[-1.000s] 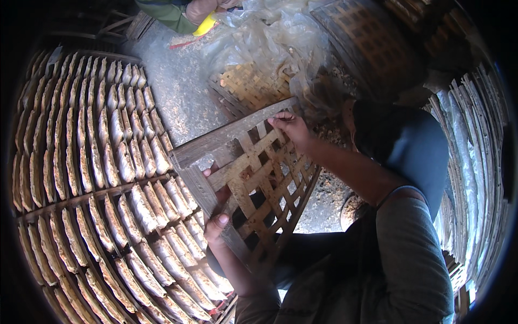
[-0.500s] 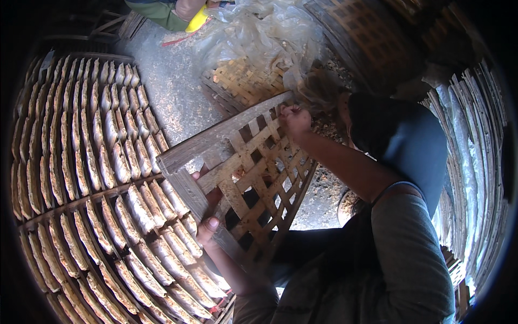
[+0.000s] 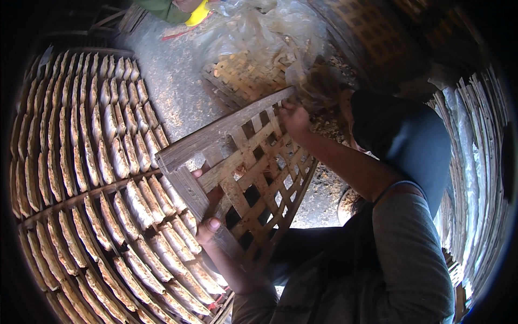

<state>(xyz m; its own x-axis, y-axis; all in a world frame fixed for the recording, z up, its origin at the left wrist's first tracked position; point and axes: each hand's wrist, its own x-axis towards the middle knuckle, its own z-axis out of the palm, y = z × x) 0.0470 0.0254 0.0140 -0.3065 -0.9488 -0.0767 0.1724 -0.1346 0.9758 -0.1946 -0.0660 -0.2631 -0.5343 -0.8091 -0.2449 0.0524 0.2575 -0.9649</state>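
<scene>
Woven lattice panel [image 3: 248, 163], flat pale slats in a weathered wooden frame, held aslant over the person's lap; left hand [image 3: 209, 232] at its near left side, grip clamped on the frame, thumb on the near face, fingers showing behind through the gaps; right hand [image 3: 295, 122] at the far right corner, fingers bent in against the slats, fingertips partly hidden, so cannot tell whether that grip is pinching or merely touching; to the left, close rows of thin slabs [image 3: 127, 210] with pale faces and rough brownish edges, crossed by a wooden rail [image 3: 89, 198]; beyond the panel, grey floor [image 3: 172, 92] strewn with crumbs, and crumpled clear plastic [image 3: 259, 27] partly over a second woven panel [image 3: 251, 75]; at top, another person's green clothing [image 3: 164, 9] beside something yellow [image 3: 198, 14]; far right, upright stacked grey strips [image 3: 488, 156].
</scene>
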